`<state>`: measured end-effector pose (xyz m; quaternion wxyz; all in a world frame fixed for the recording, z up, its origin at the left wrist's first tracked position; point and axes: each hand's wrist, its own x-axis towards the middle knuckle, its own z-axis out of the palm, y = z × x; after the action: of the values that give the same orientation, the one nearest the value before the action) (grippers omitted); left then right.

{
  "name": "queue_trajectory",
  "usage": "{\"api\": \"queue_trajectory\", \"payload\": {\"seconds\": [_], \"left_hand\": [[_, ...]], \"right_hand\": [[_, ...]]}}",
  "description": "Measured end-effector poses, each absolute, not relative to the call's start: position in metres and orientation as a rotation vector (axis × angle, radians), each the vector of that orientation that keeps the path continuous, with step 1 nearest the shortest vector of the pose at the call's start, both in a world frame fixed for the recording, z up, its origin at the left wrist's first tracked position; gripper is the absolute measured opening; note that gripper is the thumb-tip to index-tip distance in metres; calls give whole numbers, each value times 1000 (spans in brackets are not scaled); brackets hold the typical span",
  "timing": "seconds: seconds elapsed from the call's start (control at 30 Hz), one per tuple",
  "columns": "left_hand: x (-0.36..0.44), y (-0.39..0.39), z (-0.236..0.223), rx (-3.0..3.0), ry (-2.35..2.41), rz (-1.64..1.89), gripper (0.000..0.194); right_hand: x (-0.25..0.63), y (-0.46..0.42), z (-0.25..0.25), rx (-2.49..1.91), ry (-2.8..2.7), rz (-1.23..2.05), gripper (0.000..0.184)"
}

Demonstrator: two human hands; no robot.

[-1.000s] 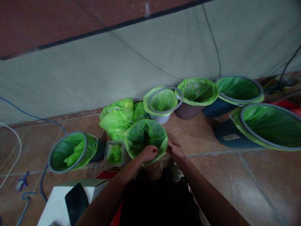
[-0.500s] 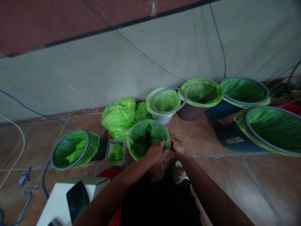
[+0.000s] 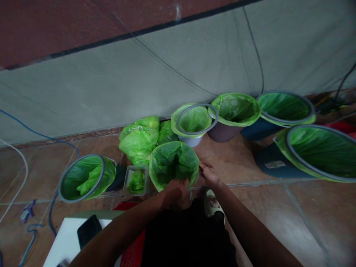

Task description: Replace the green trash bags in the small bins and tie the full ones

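A small bin lined with a green plastic bag [image 3: 174, 163] stands on the floor right in front of me. My left hand [image 3: 174, 192] is at the bin's near rim, fingers curled over the bag's edge. My right hand [image 3: 209, 173] rests at the bin's right side, fingers pinched on the bag's edge there. The bin's lower body is hidden behind my hands and my dark clothing.
Several more green-lined bins stand around: one tipped at the left [image 3: 85, 178], a grey-ringed one [image 3: 193, 120] behind, others at the right [image 3: 319, 152]. A pile of green bags [image 3: 140, 139] lies against the grey wall. A white box [image 3: 68, 243] and cables [image 3: 30, 222] are at lower left.
My left hand slid from the bin's right near edge down to the near rim. My right hand stayed by the bin's right side. The view shifted slightly.
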<state>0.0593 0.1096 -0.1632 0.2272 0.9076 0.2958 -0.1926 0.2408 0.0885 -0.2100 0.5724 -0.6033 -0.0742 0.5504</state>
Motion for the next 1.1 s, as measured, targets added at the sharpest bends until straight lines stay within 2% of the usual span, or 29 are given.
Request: {"api": "queue_trajectory", "payload": {"seconds": [0.13, 0.27, 0.33, 0.5, 0.67, 0.83, 1.1], "left_hand": [[21, 125, -156, 2624, 637, -570, 47], [-2, 135, -129, 2693, 593, -527, 79], [5, 133, -115, 2624, 680, -428, 84], [66, 126, -112, 2399, 973, -191, 61], [103, 134, -135, 2257, 1085, -229, 19], [87, 139, -147, 2096, 1048, -159, 20], [79, 131, -158, 2081, 1161, -213, 18]], "right_hand": [[234, 70, -201, -1378, -132, 1358, 35], [228, 53, -199, -1332, -128, 1404, 41], [225, 49, -202, -1310, -113, 1430, 42], [221, 55, -211, -1263, -49, 1498, 40], [222, 60, -215, -1212, -27, 1518, 35], [222, 61, -217, -1130, -3, 1498, 27], [218, 63, -217, -1236, -41, 1374, 29]]}}
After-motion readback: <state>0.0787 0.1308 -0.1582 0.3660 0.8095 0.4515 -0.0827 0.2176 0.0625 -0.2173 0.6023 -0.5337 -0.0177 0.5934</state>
